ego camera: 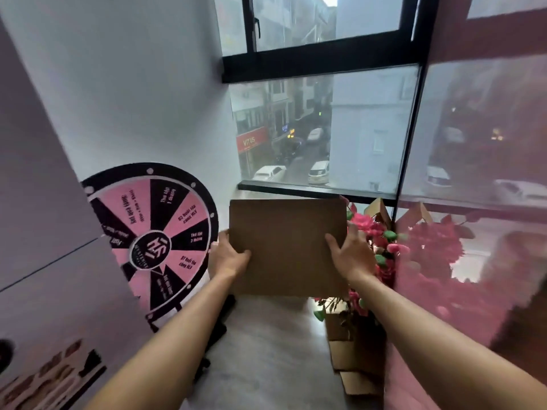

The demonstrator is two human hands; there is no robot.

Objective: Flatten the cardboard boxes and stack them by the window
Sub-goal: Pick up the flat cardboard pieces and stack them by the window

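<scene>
A flattened brown cardboard box (287, 232) is held flat in front of me, its far edge close to the window's lower frame (313, 190). My left hand (228, 258) grips its left edge, thumb on top. My right hand (350, 258) grips its right edge in the same way. Both arms reach forward over the grey floor (266, 350). What lies under the cardboard is hidden.
A pink and black prize wheel (154, 241) leans against the white wall on the left. Pink artificial flowers (381, 241) and open cardboard boxes (352, 356) stand at the right by a tinted glass partition (473, 202). A dark object lies under my left arm.
</scene>
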